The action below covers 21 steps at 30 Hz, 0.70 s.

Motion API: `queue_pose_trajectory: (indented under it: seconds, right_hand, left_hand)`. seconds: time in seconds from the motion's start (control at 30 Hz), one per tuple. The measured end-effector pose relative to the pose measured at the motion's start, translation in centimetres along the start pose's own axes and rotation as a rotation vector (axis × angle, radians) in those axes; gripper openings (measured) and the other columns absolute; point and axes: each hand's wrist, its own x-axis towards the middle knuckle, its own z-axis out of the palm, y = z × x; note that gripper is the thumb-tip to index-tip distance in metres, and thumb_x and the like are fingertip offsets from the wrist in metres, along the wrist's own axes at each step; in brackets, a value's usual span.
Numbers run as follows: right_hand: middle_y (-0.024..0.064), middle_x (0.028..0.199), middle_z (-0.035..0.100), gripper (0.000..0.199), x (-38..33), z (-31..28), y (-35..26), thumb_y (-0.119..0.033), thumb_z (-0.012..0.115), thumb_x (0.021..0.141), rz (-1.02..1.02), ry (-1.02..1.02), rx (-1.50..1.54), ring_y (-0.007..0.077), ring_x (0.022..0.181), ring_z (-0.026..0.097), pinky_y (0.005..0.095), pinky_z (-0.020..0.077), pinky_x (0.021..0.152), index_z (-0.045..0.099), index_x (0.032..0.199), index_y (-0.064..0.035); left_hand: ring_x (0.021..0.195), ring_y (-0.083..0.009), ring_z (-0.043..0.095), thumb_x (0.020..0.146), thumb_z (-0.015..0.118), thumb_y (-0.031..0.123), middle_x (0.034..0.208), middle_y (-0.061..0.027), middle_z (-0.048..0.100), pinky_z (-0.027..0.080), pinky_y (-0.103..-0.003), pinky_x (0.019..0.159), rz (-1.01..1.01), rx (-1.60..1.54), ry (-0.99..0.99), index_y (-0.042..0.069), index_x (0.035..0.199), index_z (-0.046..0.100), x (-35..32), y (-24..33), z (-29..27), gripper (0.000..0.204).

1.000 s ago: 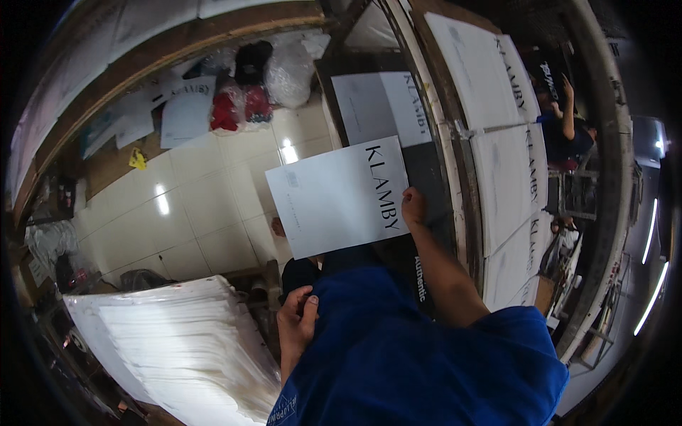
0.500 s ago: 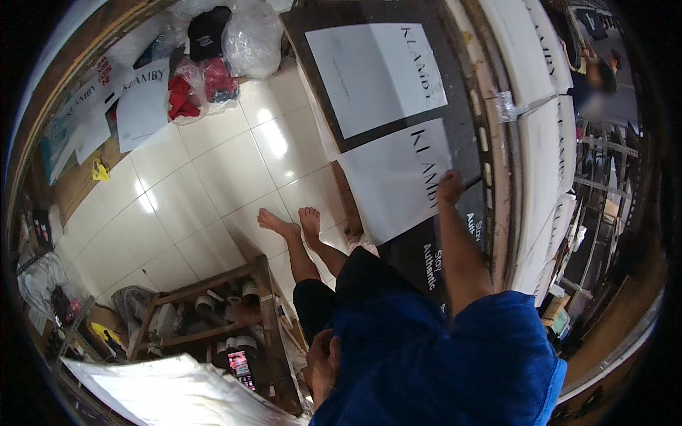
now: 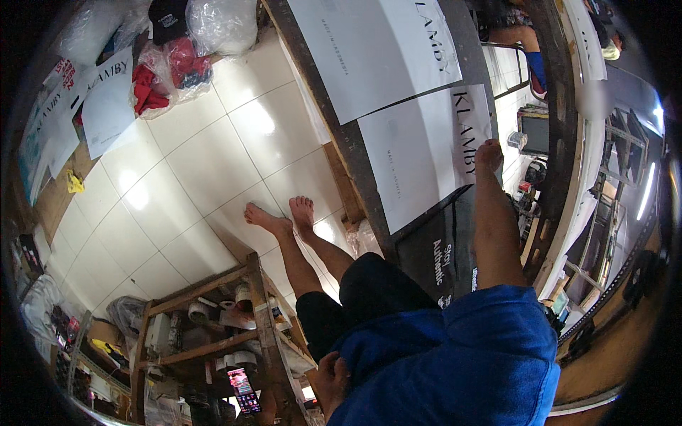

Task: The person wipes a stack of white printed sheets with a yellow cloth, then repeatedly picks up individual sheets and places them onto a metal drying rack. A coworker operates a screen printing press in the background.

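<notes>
My right hand (image 3: 488, 157) reaches out over a dark bench (image 3: 323, 85), its fingers closed at the right edge of a white printed sheet (image 3: 419, 167). That sheet lies on the bench, and its lower part borders a black printed surface (image 3: 426, 248). A second white sheet (image 3: 376, 60) with similar dark lettering lies just beyond it. Down by my waist, next to the dark shorts (image 3: 369, 287), is my left hand (image 3: 332, 380). Its fingers are curled in, and whatever they may hold is hidden.
A wooden rack (image 3: 202, 284) with rolls and a lit phone (image 3: 244, 390) stands at lower left. Bagged red cloth (image 3: 170, 74) and more printed sheets (image 3: 106, 106) lie at far left. Past the bench run a dark beam (image 3: 558, 142) and metal shelving (image 3: 604, 234); another person's arm (image 3: 518, 35) shows there.
My right hand has drawn the nearer sheet rightward, so it juts past the farther one. My view has shifted, and a gap with floor shows between bench and beam. My left hand stays at my waist.
</notes>
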Motion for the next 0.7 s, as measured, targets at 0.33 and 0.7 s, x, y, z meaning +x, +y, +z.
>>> queue_pose_trajectory:
  seconds: [0.33,0.7]
  right_hand:
    - [0.007,0.1,0.063,0.021,-3.7,2.1,-4.9,-0.009,0.061,0.075,0.056,0.364,0.245,0.0272,0.102,0.057,0.0416,0.0445,0.088,0.064,0.095,-0.0118]
    - [0.0157,0.082,0.06,0.015,-37.8,-21.6,-20.3,0.003,0.053,0.083,-0.841,-0.56,1.338,0.03,0.076,0.06,0.0359,0.0482,0.069,0.061,0.095,-0.0007]
  left_hand:
    - [0.08,-0.0194,0.062,0.094,0.057,0.034,0.093,-0.0157,0.065,0.051,-0.03,0.07,0.123,0.069,0.006,-0.003,0.118,0.056,-0.6,-0.2,0.2,0.045]
    - [0.075,-0.0153,0.059,0.095,0.058,0.028,0.085,-0.0116,0.065,0.047,-0.027,0.068,0.412,-0.089,0.225,-0.003,0.115,0.06,-9.5,1.1,0.6,0.037]
